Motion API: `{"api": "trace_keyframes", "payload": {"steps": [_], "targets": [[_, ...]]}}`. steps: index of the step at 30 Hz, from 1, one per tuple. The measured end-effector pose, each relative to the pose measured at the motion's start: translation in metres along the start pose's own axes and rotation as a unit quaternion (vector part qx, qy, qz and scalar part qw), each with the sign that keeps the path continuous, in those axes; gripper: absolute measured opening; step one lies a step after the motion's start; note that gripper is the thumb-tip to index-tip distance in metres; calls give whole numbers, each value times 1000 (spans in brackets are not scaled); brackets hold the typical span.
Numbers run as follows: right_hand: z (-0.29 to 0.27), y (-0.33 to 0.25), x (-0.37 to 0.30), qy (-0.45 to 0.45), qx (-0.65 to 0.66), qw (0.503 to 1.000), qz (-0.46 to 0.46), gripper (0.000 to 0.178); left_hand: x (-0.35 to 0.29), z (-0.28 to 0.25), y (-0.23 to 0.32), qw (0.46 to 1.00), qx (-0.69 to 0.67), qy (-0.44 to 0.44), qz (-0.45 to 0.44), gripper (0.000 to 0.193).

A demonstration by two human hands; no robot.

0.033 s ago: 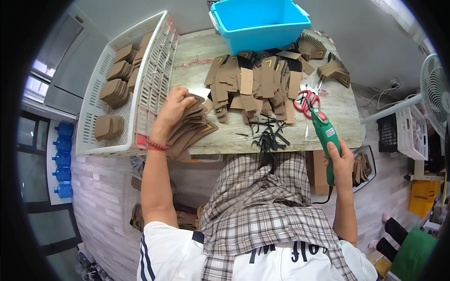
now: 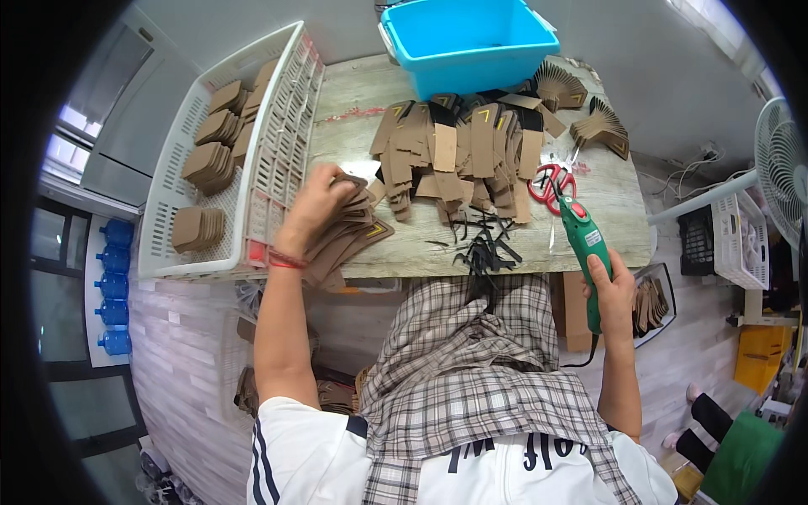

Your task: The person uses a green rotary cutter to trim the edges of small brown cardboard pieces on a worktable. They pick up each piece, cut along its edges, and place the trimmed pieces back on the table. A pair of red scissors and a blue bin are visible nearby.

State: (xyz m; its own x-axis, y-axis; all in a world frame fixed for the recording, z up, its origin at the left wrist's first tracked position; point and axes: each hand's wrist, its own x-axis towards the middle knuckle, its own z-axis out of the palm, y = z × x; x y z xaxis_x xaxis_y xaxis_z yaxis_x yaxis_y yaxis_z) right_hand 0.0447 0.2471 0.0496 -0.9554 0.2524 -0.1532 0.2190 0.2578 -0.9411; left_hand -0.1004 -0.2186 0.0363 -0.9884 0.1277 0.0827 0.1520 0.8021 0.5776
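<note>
My left hand [image 2: 320, 206] is closed on the edge of a flat brown piece at the top of a fanned stack of brown pieces [image 2: 337, 248], some with yellow angled marks. My right hand [image 2: 614, 290] is wrapped round the green handle of corded electric scissors [image 2: 585, 240], which point away from me over the table's right side. Past their tip lie red-handled scissors [image 2: 551, 187]. A heap of brown strips [image 2: 484, 151] with black and yellow parts covers the middle of the table. Black scraps [image 2: 488, 248] lie at the front edge, some hanging onto my plaid apron [image 2: 471, 337].
At the left stands a white slatted crate [image 2: 282, 143] with stacked brown pieces. A blue bin [image 2: 471, 63] sits at the back. Two fanned stacks, one of them here [image 2: 602, 130], are at the back right. A white fan [image 2: 778, 168] stands beyond the table's right side.
My left hand has shifted slightly down toward me, its fingers now curled at the edge of the top brown piece. The right hand and the electric scissors stay in place.
</note>
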Motion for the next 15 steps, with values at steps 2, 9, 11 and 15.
{"api": "trace_keyframes", "payload": {"steps": [2, 9, 11, 15], "targets": [[0, 11, 6, 26, -12, 1000, -8, 36, -22, 5, 12, 998, 30, -32, -40, 76], [-21, 19, 39, 96, -136, 986, 10, 46, -83, 42, 1, 972, 212, 44, 85, 124], [-31, 52, 67, 117, -211, 970, 6, 56, -72, 45, 3, 975, 209, 52, 61, 95], [-25, 69, 105, 127, -232, 964, 22, 75, -4, 46, 73, 986, 99, 63, 119, 86]]}}
